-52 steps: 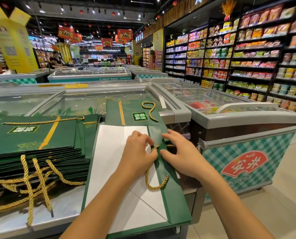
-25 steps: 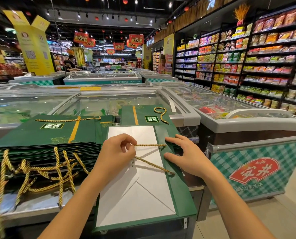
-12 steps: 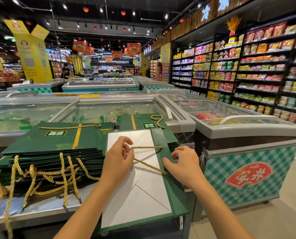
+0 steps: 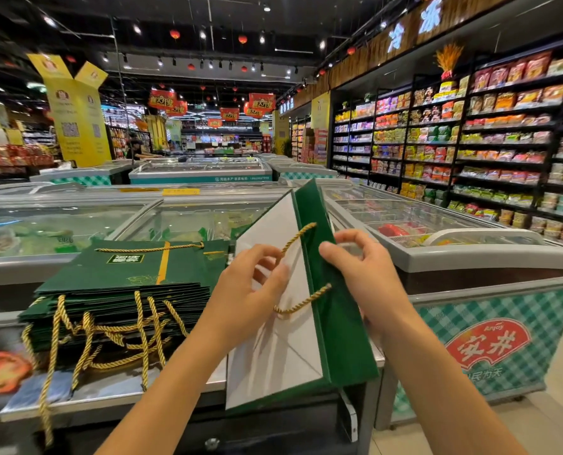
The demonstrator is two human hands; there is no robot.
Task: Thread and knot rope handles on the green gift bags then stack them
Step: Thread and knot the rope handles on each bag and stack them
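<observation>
Two hands are working one green gift bag (image 4: 336, 323), which is tilting up on its edge over the freezer surface (image 4: 109, 397), white inside facing left, likely so the handle holes in the green top band are reachable from both sides. Left hand (image 4: 247, 297) is curling its fingers (image 4: 275, 280) around the gold rope (image 4: 301, 302), pinching it closed in front of the white panel; both rope runs are leading from that hand to the band, so probably pulling slack through for knotting. Right hand (image 4: 368, 274) is bracing the bag's green outer side, thumb on the band, fingers (image 4: 355, 238) curled loosely and half open behind it, gripping no rope that shows. Knot state: cannot tell. Stack of finished bags (image 4: 122, 284) is lying flat just left, rope handles dangling over the front edge, close by so this bag can drop on top next.
</observation>
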